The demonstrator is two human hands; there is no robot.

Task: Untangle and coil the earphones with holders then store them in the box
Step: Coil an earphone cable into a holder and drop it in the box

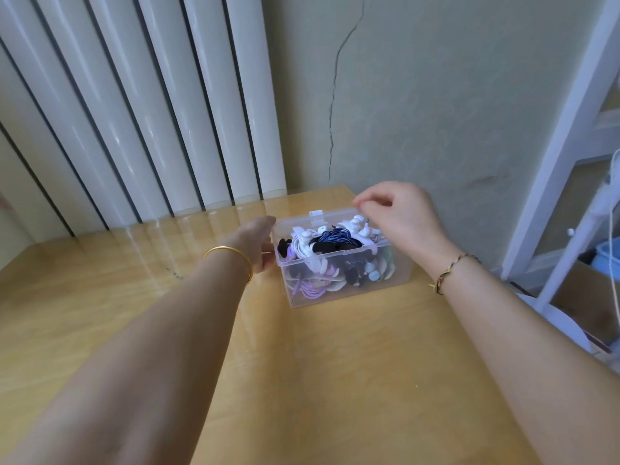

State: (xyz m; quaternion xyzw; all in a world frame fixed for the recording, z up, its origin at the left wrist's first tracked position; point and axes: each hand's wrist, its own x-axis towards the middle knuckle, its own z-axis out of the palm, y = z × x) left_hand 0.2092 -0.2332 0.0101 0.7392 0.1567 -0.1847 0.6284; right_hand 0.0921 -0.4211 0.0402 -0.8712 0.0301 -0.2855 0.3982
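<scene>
While the left hand [257,244] grips it, the box [401,267] lies crosswise — upright.

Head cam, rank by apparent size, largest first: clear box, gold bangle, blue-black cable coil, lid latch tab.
1. clear box
2. gold bangle and blue-black cable coil: look alike; bangle sits nearer the camera, so unranked
3. latch tab

The table [302,380] is honey-yellow wood with faint grain. The clear plastic box [349,297] shows white earphones [303,245], a dark blue cable coil [335,237], lilac earphones [313,289] and black holders [352,276]. A plain gold bangle [231,254] circles the left wrist, a gold-and-dark bracelet [453,268] the right. The vertical blinds [134,95] are white with dark gaps, and the wall [436,95] is pale green.
</scene>
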